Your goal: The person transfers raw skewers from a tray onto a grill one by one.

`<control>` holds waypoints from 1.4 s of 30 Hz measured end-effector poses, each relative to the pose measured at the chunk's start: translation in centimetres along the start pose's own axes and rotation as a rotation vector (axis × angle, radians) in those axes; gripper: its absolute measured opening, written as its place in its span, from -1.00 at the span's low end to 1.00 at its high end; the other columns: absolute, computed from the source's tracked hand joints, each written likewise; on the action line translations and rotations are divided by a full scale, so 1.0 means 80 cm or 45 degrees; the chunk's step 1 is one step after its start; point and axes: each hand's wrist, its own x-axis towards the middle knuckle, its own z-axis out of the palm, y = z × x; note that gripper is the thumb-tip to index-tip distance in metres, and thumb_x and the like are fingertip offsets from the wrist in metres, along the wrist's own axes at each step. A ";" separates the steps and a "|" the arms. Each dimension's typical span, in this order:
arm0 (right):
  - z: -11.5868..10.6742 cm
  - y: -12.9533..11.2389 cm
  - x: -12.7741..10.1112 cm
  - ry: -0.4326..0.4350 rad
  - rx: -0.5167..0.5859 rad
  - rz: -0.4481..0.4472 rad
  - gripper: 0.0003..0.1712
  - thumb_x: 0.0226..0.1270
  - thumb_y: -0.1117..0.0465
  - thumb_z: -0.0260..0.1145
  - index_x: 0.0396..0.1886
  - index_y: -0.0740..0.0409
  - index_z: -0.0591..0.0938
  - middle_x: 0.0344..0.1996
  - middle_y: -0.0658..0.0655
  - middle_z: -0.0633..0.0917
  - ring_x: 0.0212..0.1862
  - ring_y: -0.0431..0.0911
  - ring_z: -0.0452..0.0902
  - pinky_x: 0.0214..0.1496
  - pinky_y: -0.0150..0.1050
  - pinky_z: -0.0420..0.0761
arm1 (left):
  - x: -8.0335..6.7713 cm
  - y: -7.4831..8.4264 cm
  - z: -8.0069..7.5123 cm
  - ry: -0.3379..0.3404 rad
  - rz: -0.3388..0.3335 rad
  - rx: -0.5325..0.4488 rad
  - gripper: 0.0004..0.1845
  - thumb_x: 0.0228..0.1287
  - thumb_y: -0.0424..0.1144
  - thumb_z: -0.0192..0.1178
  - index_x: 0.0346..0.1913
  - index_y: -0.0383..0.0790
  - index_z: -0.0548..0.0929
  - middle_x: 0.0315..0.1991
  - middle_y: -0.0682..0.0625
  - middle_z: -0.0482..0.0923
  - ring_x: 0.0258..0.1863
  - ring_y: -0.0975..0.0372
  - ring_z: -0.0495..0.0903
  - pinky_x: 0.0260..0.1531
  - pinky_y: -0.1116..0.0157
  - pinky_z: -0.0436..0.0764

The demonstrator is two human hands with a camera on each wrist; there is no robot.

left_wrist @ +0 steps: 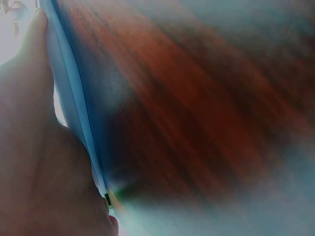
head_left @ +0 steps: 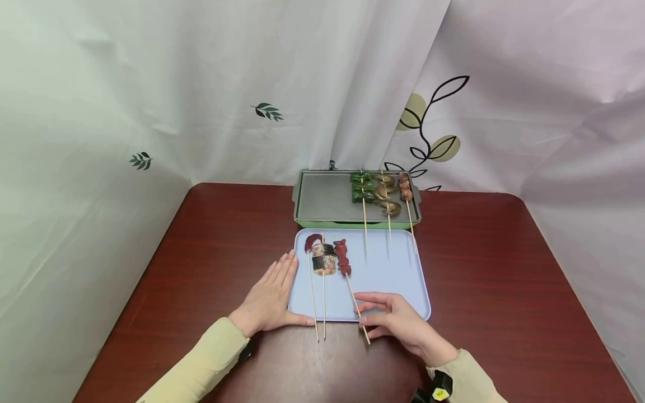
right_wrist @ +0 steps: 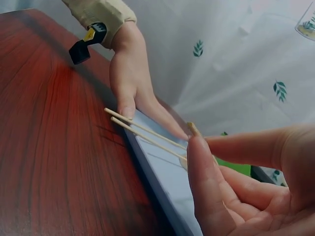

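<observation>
- A lumpy, dark-red food skewer (head_left: 342,258) on a thin, pale wooden stick (head_left: 351,288) is over a flat, pale-blue rectangular tray (head_left: 385,274), just right of a black-and-white banded skewer (head_left: 323,260).
- It looks light; the stick seems stiff but slender enough to snap, the red pieces perhaps rubbery. The bare lower stick seems the best hold.
- The right hand (head_left: 400,323) pinches that bare part between thumb and fingers, well apart from the red pieces; the stick's end pokes past the fingertips.
- The left hand (head_left: 270,296), fingers straight, rests against the tray's left edge.
</observation>
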 end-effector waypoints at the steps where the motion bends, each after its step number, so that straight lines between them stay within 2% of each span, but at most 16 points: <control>1: -0.001 0.000 0.000 -0.006 -0.003 -0.003 -0.33 0.32 0.44 0.37 0.38 0.53 0.40 -0.03 0.33 0.65 -0.21 -0.06 0.69 -0.29 -0.24 0.73 | 0.000 0.000 0.000 -0.002 0.000 0.000 0.49 -0.06 0.72 0.07 0.57 -0.50 -0.01 0.60 -0.33 -0.10 0.58 -0.09 -0.08 0.50 0.03 0.04; 16: -0.004 -0.006 -0.005 -0.061 -0.019 -0.078 -0.32 0.31 0.47 0.36 0.38 0.58 0.36 -0.04 0.34 0.63 -0.23 -0.07 0.70 -0.29 -0.20 0.75 | 0.001 -0.001 -0.001 -0.025 -0.008 -0.008 0.51 -0.10 0.74 0.05 0.58 -0.49 -0.03 0.61 -0.32 -0.12 0.59 -0.08 -0.12 0.51 0.05 -0.02; 21: -0.002 -0.013 -0.006 -0.055 -0.075 -0.110 -0.33 0.32 0.48 0.33 0.38 0.58 0.36 -0.03 0.36 0.62 -0.23 -0.05 0.72 -0.27 -0.18 0.75 | 0.002 -0.002 0.001 -0.017 -0.004 0.003 0.52 -0.09 0.75 0.02 0.58 -0.49 -0.03 0.61 -0.32 -0.12 0.59 -0.08 -0.12 0.51 0.05 -0.02; 31: 0.001 -0.036 -0.009 -0.069 -0.146 -0.160 -0.35 0.35 0.47 0.32 0.40 0.55 0.36 -0.02 0.41 0.60 -0.20 0.02 0.72 -0.26 -0.07 0.76 | 0.001 -0.003 -0.002 -0.027 -0.011 -0.017 0.52 -0.09 0.75 0.03 0.58 -0.49 -0.04 0.61 -0.31 -0.14 0.59 -0.08 -0.14 0.52 0.05 -0.03; 42: -0.004 -0.070 -0.010 -0.001 -0.263 -0.287 -0.38 0.37 0.48 0.28 0.40 0.49 0.39 -0.02 0.36 0.61 -0.17 -0.01 0.74 -0.23 0.00 0.75 | 0.001 -0.003 0.000 -0.029 -0.008 -0.017 0.52 -0.09 0.75 0.02 0.58 -0.49 -0.05 0.61 -0.31 -0.14 0.59 -0.07 -0.14 0.52 0.05 -0.03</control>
